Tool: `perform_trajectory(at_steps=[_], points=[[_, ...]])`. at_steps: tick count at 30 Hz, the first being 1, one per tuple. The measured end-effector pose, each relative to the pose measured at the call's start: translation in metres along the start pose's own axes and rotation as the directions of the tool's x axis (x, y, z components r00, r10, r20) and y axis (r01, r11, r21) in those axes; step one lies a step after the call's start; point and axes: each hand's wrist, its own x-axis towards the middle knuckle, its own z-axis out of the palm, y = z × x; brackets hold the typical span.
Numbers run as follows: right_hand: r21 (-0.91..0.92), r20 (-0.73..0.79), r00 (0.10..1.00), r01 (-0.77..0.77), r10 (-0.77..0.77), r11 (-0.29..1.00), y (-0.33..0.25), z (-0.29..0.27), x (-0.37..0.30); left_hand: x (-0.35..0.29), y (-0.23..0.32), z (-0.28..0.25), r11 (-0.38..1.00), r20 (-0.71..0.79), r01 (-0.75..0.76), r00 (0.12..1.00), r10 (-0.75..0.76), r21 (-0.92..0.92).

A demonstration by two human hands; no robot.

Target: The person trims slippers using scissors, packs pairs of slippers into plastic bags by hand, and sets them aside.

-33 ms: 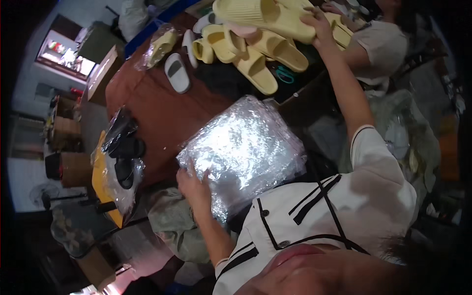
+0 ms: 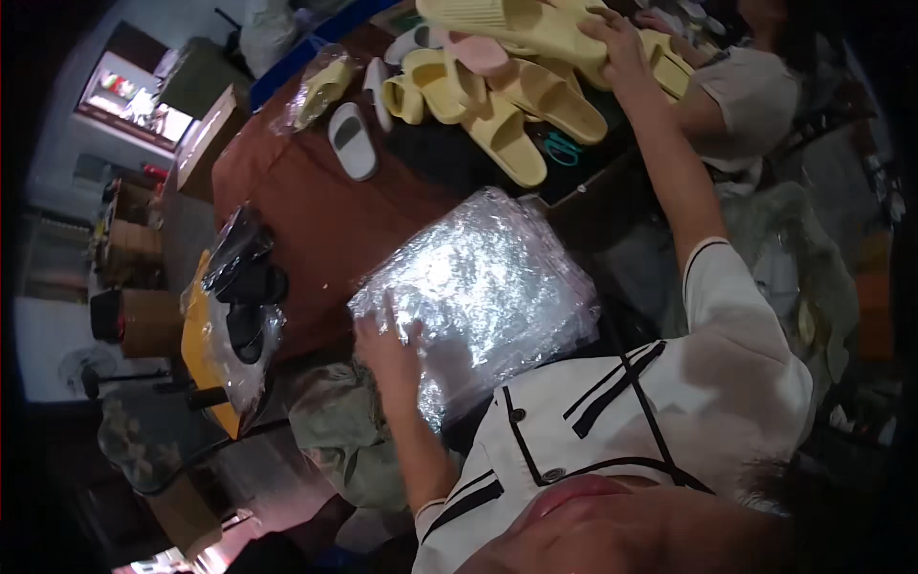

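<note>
My right hand (image 2: 617,55) reaches far out to the pile and is closed on the end of a pale yellow slipper (image 2: 516,27). More yellow slippers (image 2: 502,143) lie heaped below it, with a pink slipper (image 2: 476,55) among them. Close to my body is a stack of shiny clear plastic bags (image 2: 478,277). On its left edge rests my left hand (image 2: 390,359), fingers spread on the film and nothing gripped. A white slide slipper (image 2: 354,143) sits left of the heap, near a bagged yellow slipper (image 2: 323,93).
A reddish-brown cloth (image 2: 296,210) covers the table. Bagged black slippers (image 2: 244,297) lie at its left edge. Teal-handled scissors (image 2: 562,148) are beside the heap. Another person (image 2: 741,110) sits at the far right, one hand near the slippers. A grey-green cloth bundle (image 2: 339,421) is by my left forearm.
My left hand has slid slightly up and right over the plastic bags. My right hand keeps its hold on the yellow slipper. The whole view has shifted a little.
</note>
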Motion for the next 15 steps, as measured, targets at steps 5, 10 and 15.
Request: perform_trajectory(at_steps=[5,10,15], points=[[-0.315,-0.243,0.95,0.115,-0.197,0.942,0.037,-0.019,0.13,0.037,0.041,0.064,0.995,0.144,-0.103,0.984,0.102,-0.005],[-0.376,-0.223,0.973,-0.03,-0.059,0.926,0.116,0.038,0.111,0.007,0.021,0.101,0.999,0.132,0.033,0.991,-0.028,-0.035],[-0.622,0.023,0.991,0.118,-0.133,0.774,0.093,0.009,0.118,0.018,0.025,0.102,0.993,0.054,0.012,0.999,-0.005,-0.117]])
